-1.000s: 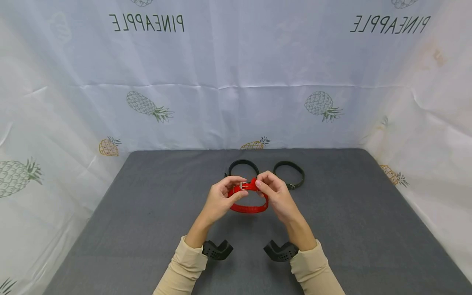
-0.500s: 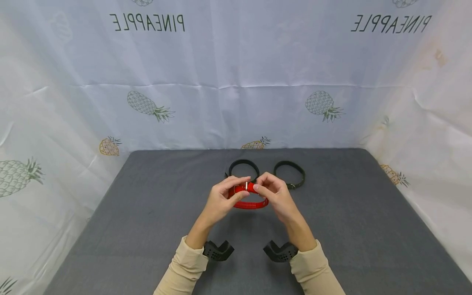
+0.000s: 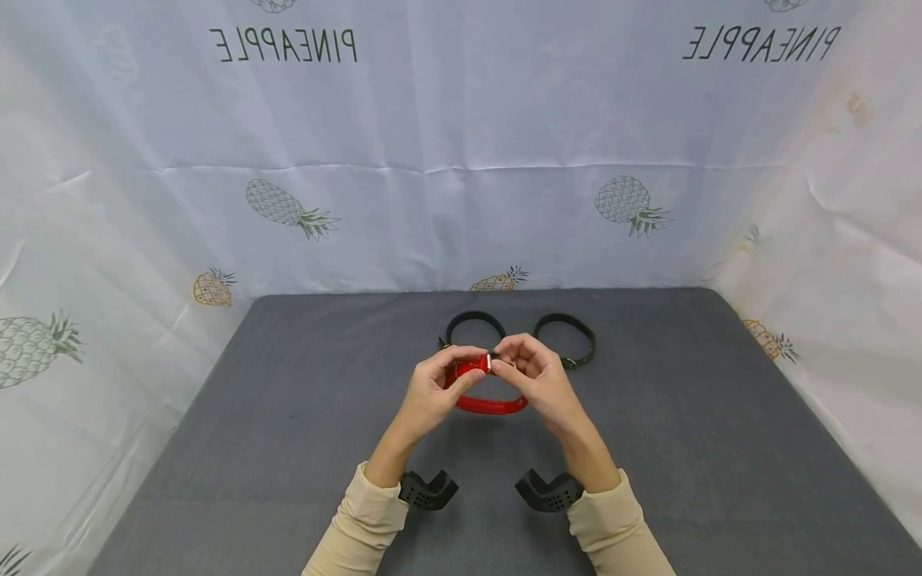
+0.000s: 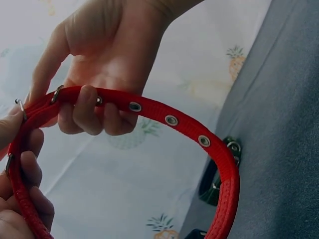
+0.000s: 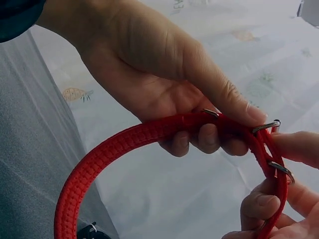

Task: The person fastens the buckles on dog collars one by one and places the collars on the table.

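Both hands hold a red buckled collar (image 3: 492, 406) bent into a loop, raised in front of the body. My left hand (image 3: 430, 388) pinches it left of the metal buckle (image 3: 489, 363), thumb below and fingers above. Across from it, my right hand (image 3: 542, 378) pinches the strap right at the buckle. Metal-rimmed holes line part of the red strap (image 4: 187, 130) in the left wrist view. In the right wrist view the right thumb (image 5: 254, 115) presses beside the buckle frame, and a ribbed padded stretch of the collar (image 5: 92, 167) hangs free.
Two dark collars lie looped on the grey table (image 3: 288, 448) behind the hands: a left one (image 3: 475, 315) and a right one (image 3: 593, 344) with a metal buckle. A white pineapple-print curtain (image 3: 461, 104) stands along the back and sides.
The buckle has shifted right toward my right fingers, and the red strap end that stuck up by it is no longer seen. Both hands stay in nearly the same place.
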`<state>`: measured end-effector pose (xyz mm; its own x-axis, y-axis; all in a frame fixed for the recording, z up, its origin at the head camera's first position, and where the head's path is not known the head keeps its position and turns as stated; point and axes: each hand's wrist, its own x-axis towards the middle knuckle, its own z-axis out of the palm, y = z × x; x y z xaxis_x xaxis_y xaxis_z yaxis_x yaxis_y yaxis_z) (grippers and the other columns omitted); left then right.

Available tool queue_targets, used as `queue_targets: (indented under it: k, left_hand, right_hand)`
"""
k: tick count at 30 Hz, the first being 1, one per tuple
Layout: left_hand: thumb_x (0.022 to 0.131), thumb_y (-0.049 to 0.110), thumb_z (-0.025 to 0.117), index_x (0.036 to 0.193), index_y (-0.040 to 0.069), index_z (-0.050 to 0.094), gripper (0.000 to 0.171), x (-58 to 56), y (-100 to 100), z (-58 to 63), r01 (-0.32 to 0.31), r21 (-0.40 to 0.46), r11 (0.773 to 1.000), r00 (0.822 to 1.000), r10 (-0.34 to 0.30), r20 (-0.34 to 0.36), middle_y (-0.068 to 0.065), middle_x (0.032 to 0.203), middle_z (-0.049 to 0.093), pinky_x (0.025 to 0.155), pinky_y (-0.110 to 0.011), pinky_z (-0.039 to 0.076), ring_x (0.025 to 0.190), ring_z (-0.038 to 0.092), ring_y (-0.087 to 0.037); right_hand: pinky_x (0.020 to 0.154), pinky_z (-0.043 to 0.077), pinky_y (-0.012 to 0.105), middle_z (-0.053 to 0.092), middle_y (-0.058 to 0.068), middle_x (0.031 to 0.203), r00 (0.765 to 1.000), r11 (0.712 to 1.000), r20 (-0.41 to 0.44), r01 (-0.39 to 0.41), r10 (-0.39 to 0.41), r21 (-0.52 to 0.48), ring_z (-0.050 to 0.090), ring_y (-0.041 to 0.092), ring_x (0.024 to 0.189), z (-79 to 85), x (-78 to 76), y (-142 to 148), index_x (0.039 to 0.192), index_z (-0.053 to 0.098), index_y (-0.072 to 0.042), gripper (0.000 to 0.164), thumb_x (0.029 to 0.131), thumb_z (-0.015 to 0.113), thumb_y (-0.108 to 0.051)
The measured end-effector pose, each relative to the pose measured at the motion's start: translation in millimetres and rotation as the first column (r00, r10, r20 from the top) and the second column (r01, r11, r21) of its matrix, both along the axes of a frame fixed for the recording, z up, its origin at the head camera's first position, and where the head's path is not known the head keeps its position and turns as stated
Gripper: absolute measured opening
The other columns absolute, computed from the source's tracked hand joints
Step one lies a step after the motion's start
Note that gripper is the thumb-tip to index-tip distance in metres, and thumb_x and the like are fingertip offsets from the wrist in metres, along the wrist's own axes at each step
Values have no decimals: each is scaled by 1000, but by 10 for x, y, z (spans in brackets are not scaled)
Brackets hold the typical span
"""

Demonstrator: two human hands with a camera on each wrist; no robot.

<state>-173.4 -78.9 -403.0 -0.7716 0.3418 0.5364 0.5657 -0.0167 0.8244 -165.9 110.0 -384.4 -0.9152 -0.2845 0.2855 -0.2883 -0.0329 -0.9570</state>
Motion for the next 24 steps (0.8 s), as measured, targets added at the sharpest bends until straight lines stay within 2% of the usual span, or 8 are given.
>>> queue_targets:
  k: [3, 7, 10, 17, 20, 24]
  left_hand:
    - [92, 6, 63, 117, -5, 58, 29, 5, 0, 0, 9, 7, 1000, 1000, -9, 8, -25, 107, 62, 80, -15, 54, 90, 61, -3]
    - [92, 3, 61, 117, -7, 56, 27, 2, 2, -1, 22, 21, 1000, 1000, -22, -3, -26, 107, 60, 83, -13, 52, 93, 57, 2]
    - [92, 1, 60, 117, -8, 56, 27, -6, 9, -7, 29, 25, 999, 999, -29, -18, -27, 107, 59, 82, -13, 52, 92, 56, 3]
    - [93, 4, 59, 114, -8, 56, 25, -24, 22, -28, 27, 28, 999, 997, -25, -77, -25, 105, 58, 81, -13, 52, 91, 55, 0]
    - [92, 2, 59, 112, -8, 56, 23, -50, 25, -51, 26, 45, 999, 993, -20, -117, -23, 105, 54, 77, -13, 50, 89, 53, -1]
    - [90, -1, 60, 110, -8, 56, 21, -77, 25, -69, 15, 57, 998, 985, -5, -172, -21, 105, 52, 75, -14, 49, 89, 51, -3]
  right_hand:
    - [70, 49, 17, 56, -10, 87, 1000, 1000, 1, -2, 2, 14, 53, 4, 73, 4, 10, -6, 116, 52, 8, 32, 92, 64, -10]
    - [70, 51, 18, 60, -10, 93, 998, 998, -41, -39, 41, 44, 56, 4, 78, 5, 15, -19, 121, 55, 5, 37, 90, 67, -9]
    - [70, 53, 20, 64, -13, 95, 995, 997, -76, -53, 57, 61, 60, 3, 78, 7, 16, -33, 120, 57, 6, 35, 89, 67, -7]
    - [69, 53, 19, 65, -18, 94, 995, 997, -95, -32, 39, 69, 61, 1, 73, 3, 18, -48, 114, 60, 7, 28, 89, 66, -5]
    - [67, 53, 18, 67, -8, 96, 991, 995, -130, -18, 30, 94, 59, 1, 70, -9, 10, -56, 114, 60, 6, 28, 89, 66, -5]
    - [65, 54, 20, 67, 17, 99, 985, 991, -167, -11, 33, 135, 57, 1, 67, -15, 6, -64, 114, 59, 5, 28, 88, 67, -3]
